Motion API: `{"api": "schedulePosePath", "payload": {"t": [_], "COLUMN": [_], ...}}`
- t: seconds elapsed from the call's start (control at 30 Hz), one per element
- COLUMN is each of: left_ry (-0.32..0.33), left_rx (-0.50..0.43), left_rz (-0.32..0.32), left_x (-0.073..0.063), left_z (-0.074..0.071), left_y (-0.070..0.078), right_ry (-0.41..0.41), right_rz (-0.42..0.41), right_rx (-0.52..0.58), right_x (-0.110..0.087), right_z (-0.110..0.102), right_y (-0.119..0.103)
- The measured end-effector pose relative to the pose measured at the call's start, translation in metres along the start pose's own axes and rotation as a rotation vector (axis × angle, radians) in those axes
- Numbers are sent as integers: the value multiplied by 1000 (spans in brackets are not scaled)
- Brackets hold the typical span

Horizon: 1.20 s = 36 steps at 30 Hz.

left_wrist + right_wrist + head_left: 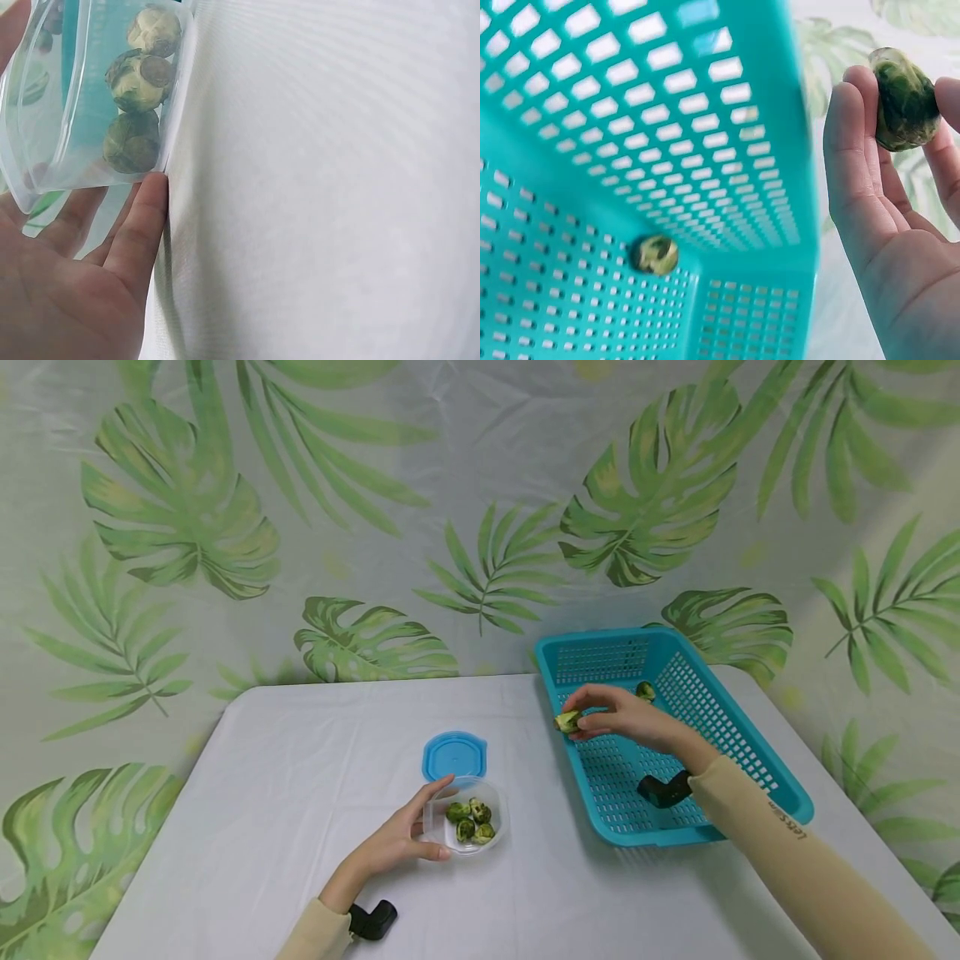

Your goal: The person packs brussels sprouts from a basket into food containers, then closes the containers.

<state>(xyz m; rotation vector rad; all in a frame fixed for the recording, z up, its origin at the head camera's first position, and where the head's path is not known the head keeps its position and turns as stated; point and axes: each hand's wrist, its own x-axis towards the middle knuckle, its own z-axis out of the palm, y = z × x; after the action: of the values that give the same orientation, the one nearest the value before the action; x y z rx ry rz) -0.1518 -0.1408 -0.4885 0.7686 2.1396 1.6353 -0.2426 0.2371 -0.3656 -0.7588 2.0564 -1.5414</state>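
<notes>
A Brussels sprout [567,722] is pinched between the thumb and fingers of my right hand [626,718], over the left rim of the turquoise basket [579,777]. The right wrist view shows this sprout [905,105] upright between the fingertips, and another sprout [657,255] on the basket floor. On the table, my left hand [397,839] holds a clear plastic container [506,817] by its left side, thumb at the near edge and fingers at the far one. Several sprouts [480,811] lie inside it. Seen from the left wrist, fingertips touch the container wall [82,180].
A blue lid [453,756] lies flat just behind the container. White cloth [300,777] covers the table, and a leaf-print curtain [495,468] hangs along its back edge. Black wrist cameras [372,921] are worn on both arms.
</notes>
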Motion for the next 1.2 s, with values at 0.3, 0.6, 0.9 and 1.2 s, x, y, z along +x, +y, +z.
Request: {"api": "schedulePosePath", "payload": {"t": [0.3,0.6,0.9,1.2], "left_ry": [5,0,-4,-2], "left_rx": [7,5,-2,-4], "left_rz": [-5,-7,-8,-20], "left_x": [-1,0,0,-1], "left_z": [0,0,0,-1], "left_y": [2,2,0,3], "right_ry": [-46,-39,-67,-130], "right_rz": [-16,22,21,16], "right_rx": [-17,-88,-98,-90], "right_x": [3,7,17,26], "right_z": [17,36,60,78], "right_y": [-10,-21,-24,-28]}}
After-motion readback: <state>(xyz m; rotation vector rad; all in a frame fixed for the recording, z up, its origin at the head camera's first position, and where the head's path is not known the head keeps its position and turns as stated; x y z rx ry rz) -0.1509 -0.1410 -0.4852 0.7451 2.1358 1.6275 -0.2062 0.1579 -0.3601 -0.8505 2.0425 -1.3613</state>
